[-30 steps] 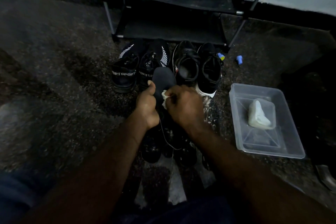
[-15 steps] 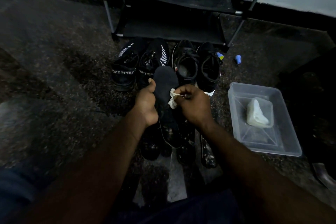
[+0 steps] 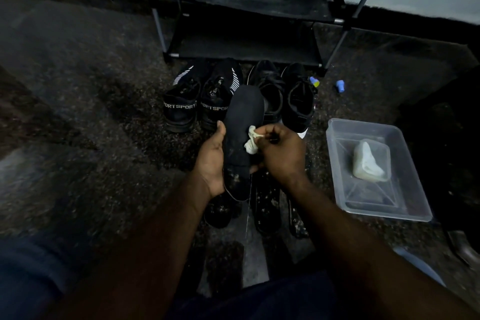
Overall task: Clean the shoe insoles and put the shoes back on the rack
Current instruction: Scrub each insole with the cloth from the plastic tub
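Head view: the dark insole (image 3: 242, 125) is held above the floor, just before the shoes (image 3: 181, 109), gripped along its edge by the left hand (image 3: 211, 161). A white cloth (image 3: 251, 141) is pinched against it by the right hand (image 3: 281, 153). The insole is judged light and floppy, best supported mid-length. In the clear tub (image 3: 363, 197) a pale lump (image 3: 370, 161) is seen, perhaps soap.

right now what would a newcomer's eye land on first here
Dead centre, the left hand holds a black insole while the right hand pinches a small white cloth at its edge. Behind them four black shoes stand in a row on the floor before the black rack. At right sits a clear plastic tub with a pale lump inside.
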### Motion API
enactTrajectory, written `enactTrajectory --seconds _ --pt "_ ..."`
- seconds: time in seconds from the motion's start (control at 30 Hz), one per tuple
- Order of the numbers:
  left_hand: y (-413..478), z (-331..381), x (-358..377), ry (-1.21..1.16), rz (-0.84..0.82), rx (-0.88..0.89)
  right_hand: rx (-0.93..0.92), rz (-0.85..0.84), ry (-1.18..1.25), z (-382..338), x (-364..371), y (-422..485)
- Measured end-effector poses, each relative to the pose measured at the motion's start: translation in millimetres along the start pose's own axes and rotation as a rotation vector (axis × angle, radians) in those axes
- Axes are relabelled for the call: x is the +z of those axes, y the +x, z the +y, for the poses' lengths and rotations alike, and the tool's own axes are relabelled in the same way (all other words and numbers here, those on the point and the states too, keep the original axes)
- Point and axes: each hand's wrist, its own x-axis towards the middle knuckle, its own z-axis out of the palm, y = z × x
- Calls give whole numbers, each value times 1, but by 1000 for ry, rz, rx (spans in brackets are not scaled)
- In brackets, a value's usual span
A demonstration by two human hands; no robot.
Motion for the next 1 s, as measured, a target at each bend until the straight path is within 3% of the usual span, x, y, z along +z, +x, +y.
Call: enactTrajectory --seconds 0.27,0.4,0.6,0.8,1.0 --pt "1 0 7 -40 -25 12 -570 170 -615 -4 -10 -8" --pt "6 0 2 -47 -32 -5 -622 181 -693 -1 -9 -6" --pt "12 -1 -4 48 3 -37 -584 116 -611 -1 -3 -5" --pt "12 -4 -3 128 25 -31 -637 3 -557 -22 9 -1" --pt "12 2 -2 198 54 -46 -709 -157 -700 -7 -4 1"
